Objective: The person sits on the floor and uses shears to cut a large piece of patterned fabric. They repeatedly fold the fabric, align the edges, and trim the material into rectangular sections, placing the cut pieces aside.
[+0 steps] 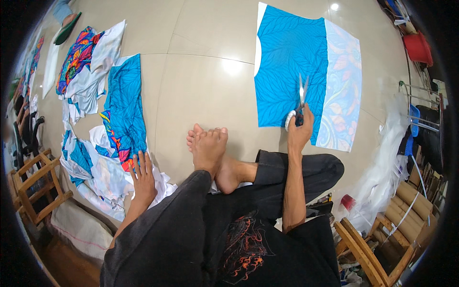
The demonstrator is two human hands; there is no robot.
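Observation:
My right hand (300,129) grips a pair of scissors (301,95) with a white-wrapped handle, blades pointing away from me over a teal leaf-print fabric panel (287,52). Beside that panel lies a pale floral-print piece (342,86). My left hand (142,174) rests with fingers spread on a heap of cut fabric (91,162), at the lower end of a long teal piece (122,91) with a multicolour patch. My bare feet (205,153) are crossed between the two groups of fabric.
Tiled floor (201,86) surrounds me. More printed fabric (79,57) lies at upper left. Wooden frames stand at left (33,184) and lower right (363,253). Along the right are a red bin (416,48), clear plastic sheeting (377,158) and cardboard rolls (404,215). A white sack (76,227) sits at lower left.

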